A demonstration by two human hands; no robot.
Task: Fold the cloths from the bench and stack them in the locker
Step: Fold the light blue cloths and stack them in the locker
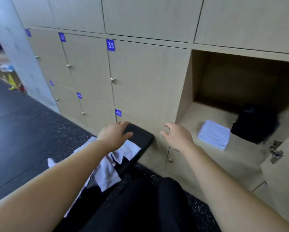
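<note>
Head view: my left grip (114, 134) rests flat on the desk (140, 136) end, empty; my right grip (179, 136) hovers spread, empty. Unfolded cloths (110, 168) lie bunched on the desk under my left forearm; a folded stack (214, 134) sits in the open locker (185, 91). Risk: overhanging cloths slip off if dragged.

Gym changing room, wall of numbered wooden lockers (147, 77), black padded bench (140, 139), speckled rubber floor (60, 131)

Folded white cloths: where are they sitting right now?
Head view, right side: the folded white cloths lie on the floor of the open locker, near its front, between the right hand and a black bundle.
</note>
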